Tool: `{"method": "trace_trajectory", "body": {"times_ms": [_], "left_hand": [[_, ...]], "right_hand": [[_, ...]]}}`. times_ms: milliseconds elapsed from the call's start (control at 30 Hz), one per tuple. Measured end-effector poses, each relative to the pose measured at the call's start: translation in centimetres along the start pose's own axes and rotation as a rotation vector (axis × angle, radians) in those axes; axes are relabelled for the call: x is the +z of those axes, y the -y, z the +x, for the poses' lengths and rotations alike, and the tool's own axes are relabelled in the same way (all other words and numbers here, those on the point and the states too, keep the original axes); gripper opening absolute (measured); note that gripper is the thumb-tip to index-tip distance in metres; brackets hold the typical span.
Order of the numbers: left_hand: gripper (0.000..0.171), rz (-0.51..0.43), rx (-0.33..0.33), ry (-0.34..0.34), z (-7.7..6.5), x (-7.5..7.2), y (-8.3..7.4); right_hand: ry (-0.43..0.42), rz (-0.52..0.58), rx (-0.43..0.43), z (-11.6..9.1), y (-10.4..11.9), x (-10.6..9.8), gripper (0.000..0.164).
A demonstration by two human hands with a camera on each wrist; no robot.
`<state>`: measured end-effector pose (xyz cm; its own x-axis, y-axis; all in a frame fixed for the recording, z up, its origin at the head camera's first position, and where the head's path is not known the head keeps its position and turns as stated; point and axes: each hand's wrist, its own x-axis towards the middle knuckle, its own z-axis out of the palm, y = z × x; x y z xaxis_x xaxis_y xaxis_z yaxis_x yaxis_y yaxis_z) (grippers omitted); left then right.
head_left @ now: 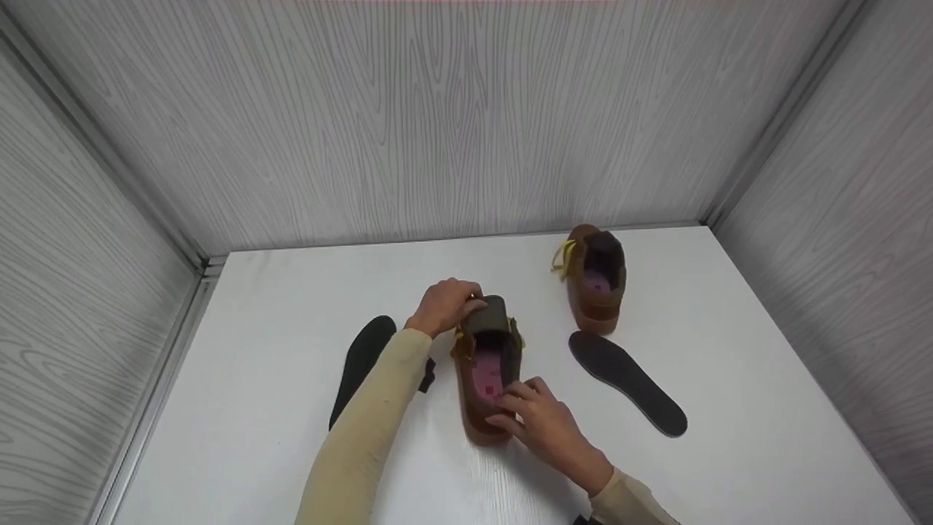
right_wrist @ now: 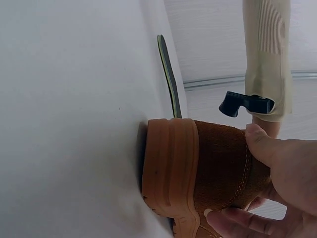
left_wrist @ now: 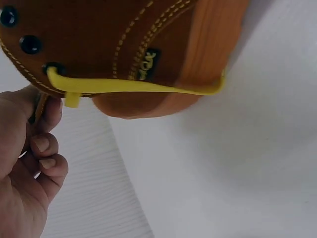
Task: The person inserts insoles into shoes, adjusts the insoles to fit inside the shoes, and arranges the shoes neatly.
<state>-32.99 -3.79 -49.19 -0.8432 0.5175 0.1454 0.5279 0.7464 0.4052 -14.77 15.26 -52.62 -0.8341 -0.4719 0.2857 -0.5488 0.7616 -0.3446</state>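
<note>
A brown shoe [head_left: 477,426] with a pink inside and yellow laces stands on the white table, heel toward me. My left hand [head_left: 446,305] pinches the shoe's dark tongue [head_left: 487,316] between thumb and fingers; the left wrist view shows this left hand [left_wrist: 29,158] beside the eyelets and a yellow lace [left_wrist: 143,87]. At the heel, my right hand [head_left: 543,426] holds the collar. In the right wrist view the thumb of the right hand [right_wrist: 292,173] lies against the heel [right_wrist: 220,166], with curled fingers along the shoe's side.
Another brown shoe [head_left: 594,306] with a yellow lace stands at the back right. A dark insole [head_left: 630,383] lies in front of it. A second dark insole [head_left: 364,357] lies left, partly behind my left sleeve. Grey wood-grain panels [head_left: 437,124] enclose the white table [head_left: 277,328].
</note>
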Motion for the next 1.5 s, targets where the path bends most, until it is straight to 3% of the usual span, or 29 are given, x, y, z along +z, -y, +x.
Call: {"method": "trace_trajectory", "body": {"times_ms": [167, 400, 500, 633, 900, 1067, 1300, 1400, 1500], "left_hand": [[0.022, 0.014, -0.053, 0.019, -0.1, 0.4, 1.0], [0.018, 0.07, 0.016, -0.028, -0.2, 1.0, 1.5], [0.021, 0.07, 0.015, -0.05, -0.3, 1.2, 1.6], [0.022, 0.01, -0.038, -0.072, -0.5, 1.3, 1.7], [0.038, -0.137, -0.226, -0.138, -2.0, 1.3, 2.3], [0.039, -0.168, -0.244, -0.163, -3.2, 1.1, 2.2], [0.035, -0.143, -0.231, -0.266, -5.7, 0.7, 1.9], [0.028, -0.119, -0.266, -0.311, -7.1, 0.5, 2.2], [0.026, -0.116, -0.329, -0.321, -8.5, 0.2, 2.7]], "right_hand": [[0.017, 0.008, 0.004, -0.1, 0.3, -0.3, 0.029], [0.032, 0.034, 0.021, -0.1, 0.5, -0.5, 0.027], [0.026, 0.05, 0.027, 0.0, 0.5, -0.6, 0.027], [0.002, 0.059, 0.025, 0.1, 0.3, -0.4, 0.026], [-0.037, 0.063, -0.009, 0.1, 0.2, 0.4, 0.027], [-0.081, 0.076, -0.02, -0.2, -0.3, 0.6, 0.031], [-0.216, 0.242, 0.149, 0.1, -1.3, -0.2, 0.027], [-0.278, 0.292, 0.251, 0.7, -1.9, -0.4, 0.023], [-0.261, 0.343, 0.365, 1.4, -2.8, -0.6, 0.027]]}}
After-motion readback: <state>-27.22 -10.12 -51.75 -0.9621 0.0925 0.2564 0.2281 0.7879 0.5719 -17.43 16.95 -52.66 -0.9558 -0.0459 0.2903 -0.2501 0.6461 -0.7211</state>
